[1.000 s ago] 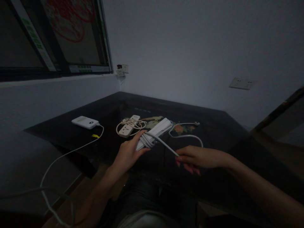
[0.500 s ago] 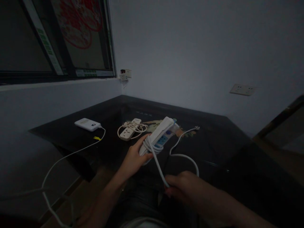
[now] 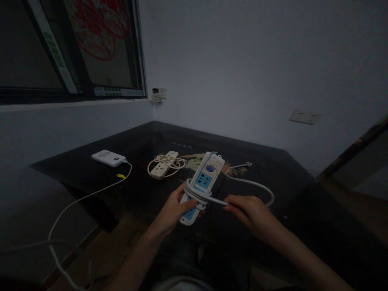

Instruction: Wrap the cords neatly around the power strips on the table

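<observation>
My left hand [image 3: 176, 208] is closed around the lower end of a white power strip [image 3: 216, 165] with blue socket panels and a dark blue switch. The strip is held tilted above the table, sockets facing up. Several turns of its thick white cord [image 3: 218, 201] wrap around its lower half. My right hand [image 3: 247, 210] pinches that cord to the right of the strip and holds it stretched. Beyond my right hand the cord loops back over the table to its plug [image 3: 248, 164].
On the dark glossy table [image 3: 127, 139], a smaller white power strip [image 3: 159, 170] lies with its cord coiled over it. Left of it are a white power bank [image 3: 108, 158] with a cable [image 3: 87, 197] running off the edge, and a yellow tag [image 3: 120, 176]. Wall sockets [image 3: 304, 117] are behind.
The power strip has rolled so its socket face shows. My right hand has moved up and to the right with the cord, and the cord's free loop has shifted right.
</observation>
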Tool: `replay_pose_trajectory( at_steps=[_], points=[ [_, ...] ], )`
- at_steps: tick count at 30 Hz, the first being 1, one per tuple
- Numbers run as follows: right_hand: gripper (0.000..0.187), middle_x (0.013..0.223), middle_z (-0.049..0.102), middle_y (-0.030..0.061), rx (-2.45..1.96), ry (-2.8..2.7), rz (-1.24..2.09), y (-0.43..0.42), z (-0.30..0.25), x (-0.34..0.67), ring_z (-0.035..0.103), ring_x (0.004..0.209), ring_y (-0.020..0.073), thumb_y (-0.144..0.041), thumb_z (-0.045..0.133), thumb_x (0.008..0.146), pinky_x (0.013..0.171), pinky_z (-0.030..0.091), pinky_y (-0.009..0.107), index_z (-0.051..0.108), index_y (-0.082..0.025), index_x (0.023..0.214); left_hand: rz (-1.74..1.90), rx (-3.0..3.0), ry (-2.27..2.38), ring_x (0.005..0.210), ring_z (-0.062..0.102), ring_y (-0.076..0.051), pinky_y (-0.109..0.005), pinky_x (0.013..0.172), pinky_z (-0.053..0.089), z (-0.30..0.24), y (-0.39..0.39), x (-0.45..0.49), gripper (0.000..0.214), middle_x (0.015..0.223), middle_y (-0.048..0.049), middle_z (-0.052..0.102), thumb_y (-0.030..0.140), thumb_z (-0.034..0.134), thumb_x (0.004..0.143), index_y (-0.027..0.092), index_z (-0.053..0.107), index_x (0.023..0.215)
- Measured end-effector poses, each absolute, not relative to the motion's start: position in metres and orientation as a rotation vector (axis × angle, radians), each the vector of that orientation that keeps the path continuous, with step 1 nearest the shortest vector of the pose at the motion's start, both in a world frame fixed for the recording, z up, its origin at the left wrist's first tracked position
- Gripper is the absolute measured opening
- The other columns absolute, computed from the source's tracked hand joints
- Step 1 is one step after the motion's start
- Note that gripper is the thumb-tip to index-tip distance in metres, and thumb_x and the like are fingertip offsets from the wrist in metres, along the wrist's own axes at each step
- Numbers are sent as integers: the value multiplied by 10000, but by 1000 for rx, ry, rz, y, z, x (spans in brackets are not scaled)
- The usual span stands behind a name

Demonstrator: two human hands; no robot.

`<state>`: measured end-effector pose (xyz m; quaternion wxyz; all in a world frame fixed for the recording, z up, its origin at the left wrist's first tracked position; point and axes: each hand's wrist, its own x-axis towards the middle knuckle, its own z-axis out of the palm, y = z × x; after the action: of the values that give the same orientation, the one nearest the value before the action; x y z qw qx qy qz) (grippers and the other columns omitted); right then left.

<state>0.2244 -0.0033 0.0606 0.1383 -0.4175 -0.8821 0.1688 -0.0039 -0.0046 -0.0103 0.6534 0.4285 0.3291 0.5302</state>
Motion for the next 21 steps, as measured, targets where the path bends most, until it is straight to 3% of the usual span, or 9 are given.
replay_pose_trajectory(
  at_steps=[5, 10, 14, 21],
  points=[
    [269, 786, 658, 43, -1193, -2504, 539, -5, 53, 230, 619, 735, 179, -326, 418, 966, 651, 394, 259, 605, -186, 833, 1223, 973, 770, 677, 677, -183, -298, 596, 566, -18, -1, -6, 667, 1093, -115, 653, 291, 803, 647, 162, 476, 1213],
    [284, 816, 670, 56, -1125, -2415, 563, 2, 38, 226, 620, 769, 186, -357, 444, 953, 692, 426, 268, 635, -180, 838, 1163, 916, 654, 661, 684, -211, -300, 567, 571, -17, -7, -3, 567, 878, -83, 689, 366, 796, 658, 147, 527, 1107],
    [338, 857, 674, 78, -1081, -2199, 630, 11, 33, 226, 610, 816, 204, -463, 486, 912, 746, 453, 296, 655, -175, 863, 1090, 819, 542, 640, 689, -208, -292, 546, 576, -19, -11, 0, 554, 867, -92, 696, 398, 790, 662, 145, 538, 1085],
    [394, 688, 609, 24, -932, -2141, 1164, 12, 34, 226, 512, 613, 130, -518, 555, 856, 560, 391, 229, 674, -146, 811, 947, 724, 343, 588, 686, -194, -275, 505, 567, -26, -16, 1, 515, 910, -112, 714, 449, 761, 680, 138, 581, 1049]
  ],
)
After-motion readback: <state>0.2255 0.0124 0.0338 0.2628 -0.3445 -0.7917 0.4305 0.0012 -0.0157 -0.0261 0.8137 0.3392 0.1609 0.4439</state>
